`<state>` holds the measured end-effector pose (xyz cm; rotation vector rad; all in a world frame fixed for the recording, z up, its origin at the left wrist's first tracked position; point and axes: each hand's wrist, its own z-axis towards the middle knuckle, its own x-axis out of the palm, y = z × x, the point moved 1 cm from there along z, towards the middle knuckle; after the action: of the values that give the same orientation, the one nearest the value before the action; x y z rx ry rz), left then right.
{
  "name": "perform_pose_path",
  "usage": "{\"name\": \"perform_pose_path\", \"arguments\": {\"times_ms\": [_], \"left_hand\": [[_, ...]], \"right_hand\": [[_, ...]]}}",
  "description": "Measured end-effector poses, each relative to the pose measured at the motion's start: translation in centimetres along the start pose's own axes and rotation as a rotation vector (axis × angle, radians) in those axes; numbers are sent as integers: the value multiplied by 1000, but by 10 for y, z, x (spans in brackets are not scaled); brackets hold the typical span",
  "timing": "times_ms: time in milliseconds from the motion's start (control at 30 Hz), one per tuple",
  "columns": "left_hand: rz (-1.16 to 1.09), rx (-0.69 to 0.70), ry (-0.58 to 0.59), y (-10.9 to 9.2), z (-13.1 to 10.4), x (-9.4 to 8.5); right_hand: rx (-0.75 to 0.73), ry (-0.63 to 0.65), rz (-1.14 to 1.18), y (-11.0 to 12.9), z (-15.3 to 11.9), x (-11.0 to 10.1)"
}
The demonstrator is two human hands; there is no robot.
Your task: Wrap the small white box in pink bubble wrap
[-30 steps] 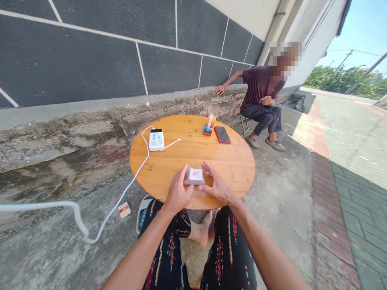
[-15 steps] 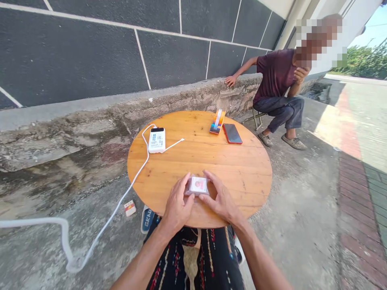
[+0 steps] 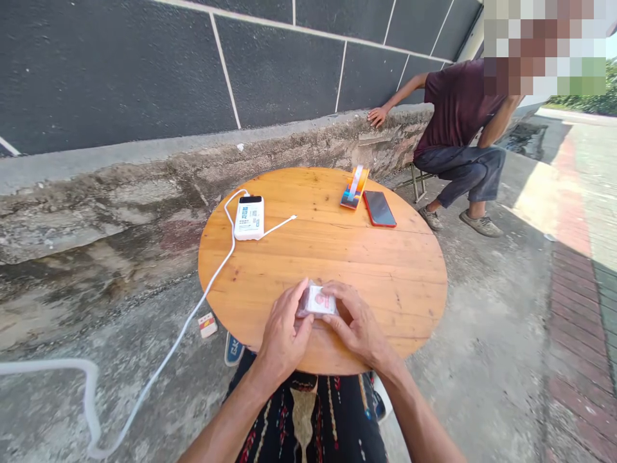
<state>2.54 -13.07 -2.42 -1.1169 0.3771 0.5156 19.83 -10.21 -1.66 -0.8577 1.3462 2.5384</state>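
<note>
A small white pack with red print (image 3: 319,301), wrapped in clear plastic, lies near the front of the round wooden table (image 3: 270,270). My left hand (image 3: 287,326) grips its left side, thumb at the near edge and fingers along the far left. From the right, my right hand (image 3: 355,325) holds it with the thumb at the near corner and curled fingers over the top right. Part of the print is covered by those fingers.
Farther back are a white power bank (image 3: 249,220) with a white cable (image 3: 219,273), an orange-and-blue stand-like item (image 3: 354,188) and a red-edged phone (image 3: 380,209). A small red-and-white box (image 3: 207,325) lies on the ground. Another person (image 3: 460,116) sits by the wall.
My right fingers have moved in over the pack's top right; before, they stood spread beside it. The left hand keeps its hold. The view has shifted slightly.
</note>
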Motion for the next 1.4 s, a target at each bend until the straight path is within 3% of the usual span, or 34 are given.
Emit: {"name": "perform_pose_path", "arguments": {"times_ms": [300, 433, 800, 1200, 1400], "left_hand": [[-2, -1, 11, -2, 0, -1], [6, 14, 8, -1, -1, -1], [8, -25, 10, 0, -2, 2], [-52, -49, -50, -2, -2, 2], [-144, -103, -162, -1, -5, -3]], "right_hand": [[8, -11, -6, 6, -5, -2], [50, -67, 22, 2, -9, -2], [117, -43, 4, -10, -9, 2], [125, -86, 73, -10, -9, 4], [146, -63, 74, -12, -7, 8]]}}
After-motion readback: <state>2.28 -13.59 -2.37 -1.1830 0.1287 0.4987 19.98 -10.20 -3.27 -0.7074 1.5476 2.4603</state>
